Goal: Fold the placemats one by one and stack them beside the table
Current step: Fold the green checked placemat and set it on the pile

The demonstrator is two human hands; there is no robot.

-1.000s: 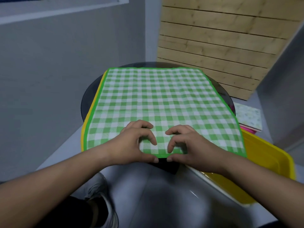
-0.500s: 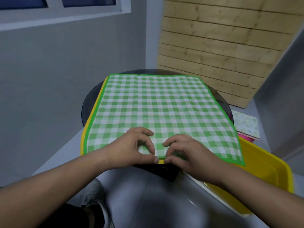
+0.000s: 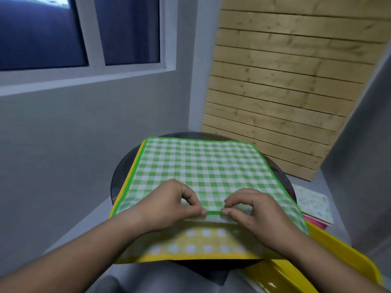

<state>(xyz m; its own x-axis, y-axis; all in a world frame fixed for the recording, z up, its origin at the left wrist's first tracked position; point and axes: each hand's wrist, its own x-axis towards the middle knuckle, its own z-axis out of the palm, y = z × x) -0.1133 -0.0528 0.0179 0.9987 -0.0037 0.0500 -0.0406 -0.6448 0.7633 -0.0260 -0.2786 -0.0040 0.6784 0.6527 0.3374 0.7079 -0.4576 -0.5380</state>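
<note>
A green-and-white checked placemat [image 3: 203, 168] lies spread over a round dark table [image 3: 120, 176]. My left hand [image 3: 171, 204] and my right hand [image 3: 254, 210] pinch the middle of its near edge, close together, and that edge is lifted off the layer below. Under it lies a yellow-and-white checked placemat [image 3: 203, 246], whose near strip and left border show.
A yellow plastic bin [image 3: 338, 254] stands at the lower right, beside the table. Past it, folded patterned cloths [image 3: 313, 204] lie stacked on a pink item. A grey wall with a window is on the left; a wooden slat panel [image 3: 285, 92] stands behind the table.
Both hands have raised the green placemat's near edge and drawn it away from me, uncovering the yellow placemat's near strip. The camera has tilted upward.
</note>
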